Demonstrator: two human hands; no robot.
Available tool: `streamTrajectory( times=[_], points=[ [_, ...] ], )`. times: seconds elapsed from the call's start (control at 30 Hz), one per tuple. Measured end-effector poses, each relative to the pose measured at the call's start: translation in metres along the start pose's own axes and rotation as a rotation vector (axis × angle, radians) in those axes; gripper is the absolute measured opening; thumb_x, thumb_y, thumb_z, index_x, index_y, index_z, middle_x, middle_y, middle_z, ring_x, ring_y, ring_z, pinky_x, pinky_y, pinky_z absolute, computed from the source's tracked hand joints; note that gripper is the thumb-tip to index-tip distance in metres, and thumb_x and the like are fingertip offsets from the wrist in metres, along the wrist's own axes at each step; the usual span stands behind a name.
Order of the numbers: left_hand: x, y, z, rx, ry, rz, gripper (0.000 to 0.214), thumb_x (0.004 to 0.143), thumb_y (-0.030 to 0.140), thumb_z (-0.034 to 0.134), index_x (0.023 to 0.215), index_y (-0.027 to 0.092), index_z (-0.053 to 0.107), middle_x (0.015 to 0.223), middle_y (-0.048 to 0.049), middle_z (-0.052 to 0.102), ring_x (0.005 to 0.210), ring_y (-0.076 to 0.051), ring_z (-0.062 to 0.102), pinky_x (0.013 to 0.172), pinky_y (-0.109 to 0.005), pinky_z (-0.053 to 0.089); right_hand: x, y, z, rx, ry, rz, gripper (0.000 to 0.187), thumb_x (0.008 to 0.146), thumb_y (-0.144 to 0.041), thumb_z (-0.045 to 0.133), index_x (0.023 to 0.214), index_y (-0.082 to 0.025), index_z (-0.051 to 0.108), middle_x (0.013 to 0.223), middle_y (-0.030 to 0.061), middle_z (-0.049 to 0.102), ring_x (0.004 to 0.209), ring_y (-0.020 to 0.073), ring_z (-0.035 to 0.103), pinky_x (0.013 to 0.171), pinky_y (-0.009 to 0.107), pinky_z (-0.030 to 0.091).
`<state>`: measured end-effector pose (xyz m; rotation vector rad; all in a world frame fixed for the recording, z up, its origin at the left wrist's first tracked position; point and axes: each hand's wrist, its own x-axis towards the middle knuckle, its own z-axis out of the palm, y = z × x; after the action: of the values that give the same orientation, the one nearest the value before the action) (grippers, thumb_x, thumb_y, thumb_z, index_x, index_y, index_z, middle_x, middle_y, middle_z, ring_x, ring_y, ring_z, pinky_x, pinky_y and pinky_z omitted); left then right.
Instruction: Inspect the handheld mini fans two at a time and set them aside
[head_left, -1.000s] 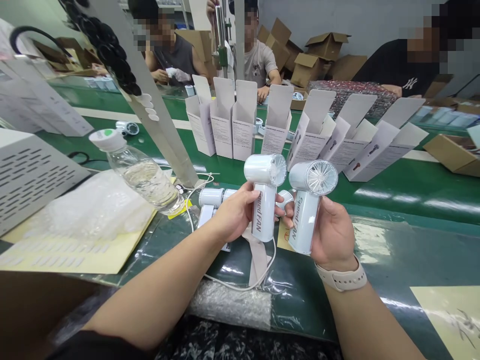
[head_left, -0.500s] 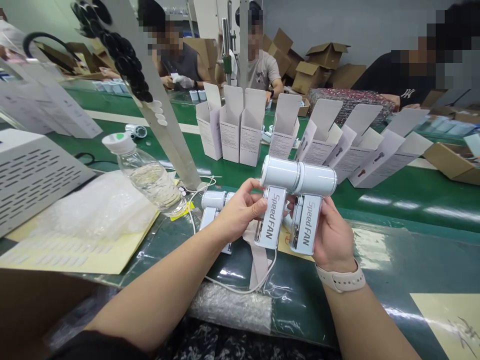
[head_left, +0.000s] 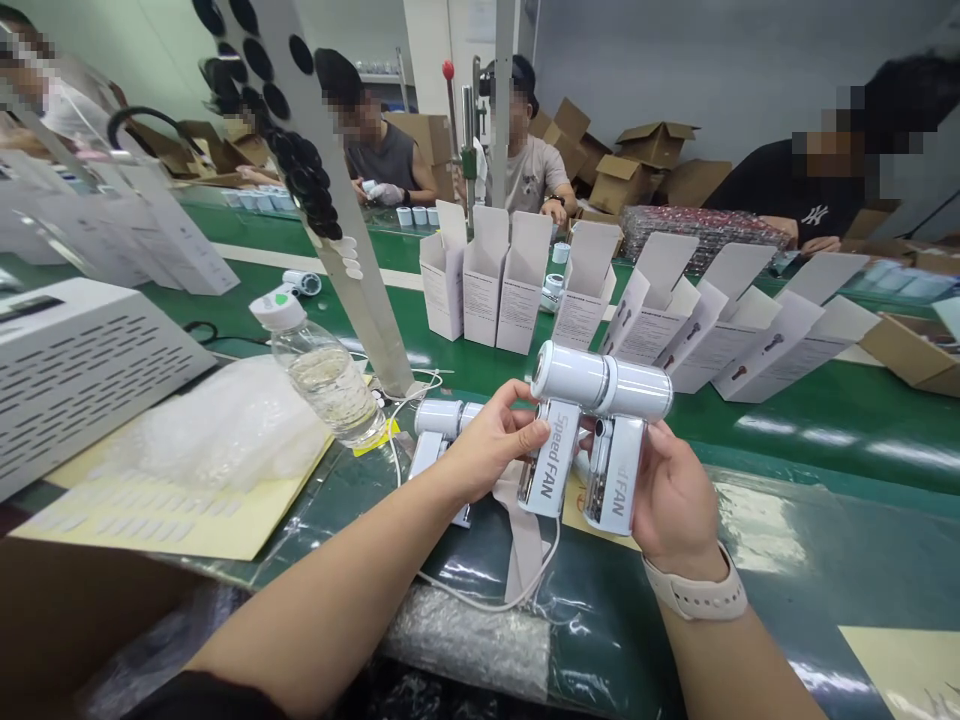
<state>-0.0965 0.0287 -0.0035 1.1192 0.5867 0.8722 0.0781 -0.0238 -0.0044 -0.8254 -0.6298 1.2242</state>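
My left hand (head_left: 499,440) is closed on the handle of a pale blue handheld fan (head_left: 551,465) marked SpeedFAN. A white cable (head_left: 553,550) runs from the bottom of that fan. In my right hand (head_left: 679,490) is a second handheld fan (head_left: 619,480) of the same kind, gripped by its handle from the right. Their barrel-shaped heads are side by side, close together or touching. Fingers behind the handles are partly hidden. Another pale blue fan (head_left: 439,418) lies on the green mat, partly covered by my left forearm.
Several open white boxes (head_left: 521,290) stand in a row across the far side. To the left are a water bottle (head_left: 326,375), a slanted post (head_left: 360,290) and a vented metal case (head_left: 97,370). Bubble wrap (head_left: 472,640) lies at the front edge. Co-workers sit opposite.
The view has tilted, so everything sits a little lower in the picture. Both hands keep their hold on the two fans, which stay side by side.
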Motion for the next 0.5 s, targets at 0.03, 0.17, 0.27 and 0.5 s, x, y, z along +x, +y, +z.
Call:
streamTrajectory(
  times=[0.03,0.17,0.27,0.5],
  points=[
    [-0.001,0.002,0.0,0.024,-0.008,0.008,0.055,0.074,0.052,0.081,0.104,0.023,0.045,0.082,-0.0021,0.07,0.076,-0.019,0.069,0.067,-0.028,0.05,-0.001,0.0,-0.002,-0.042,0.005,-0.047,0.023,0.082,-0.035,0.068,0.103,-0.025,0.068,0.093,0.0031,0.077,0.077,0.024,0.072,0.067,0.039,0.06],
    [-0.01,0.013,0.002,0.286,0.012,0.182,0.047,0.076,0.036,0.08,0.113,0.022,0.056,0.099,-0.0065,0.071,0.092,-0.022,0.068,0.081,-0.032,0.051,-0.01,-0.005,-0.005,-0.313,-0.052,-0.277,0.053,0.071,-0.026,0.086,0.119,-0.026,0.062,0.117,0.0067,0.072,0.109,0.0273,0.068,0.093,0.042,0.055],
    [-0.012,0.017,0.0,0.506,-0.092,0.441,0.038,0.075,0.032,0.078,0.108,0.021,0.067,0.116,-0.0116,0.072,0.112,-0.029,0.066,0.103,-0.043,0.045,-0.017,-0.007,0.0,-0.386,-0.171,-0.403,0.063,0.065,-0.031,0.092,0.119,-0.026,0.061,0.127,0.0114,0.069,0.124,0.0333,0.061,0.106,0.052,0.046],
    [-0.006,0.004,-0.004,0.91,-0.13,0.606,0.03,0.078,0.039,0.066,0.101,0.023,0.074,0.1,-0.0137,0.075,0.099,-0.03,0.069,0.114,-0.053,0.031,-0.019,-0.004,-0.011,-0.538,-0.15,-0.374,0.058,0.066,-0.043,0.09,0.115,-0.029,0.062,0.123,0.0109,0.07,0.116,0.037,0.064,0.095,0.051,0.054]
  ],
)
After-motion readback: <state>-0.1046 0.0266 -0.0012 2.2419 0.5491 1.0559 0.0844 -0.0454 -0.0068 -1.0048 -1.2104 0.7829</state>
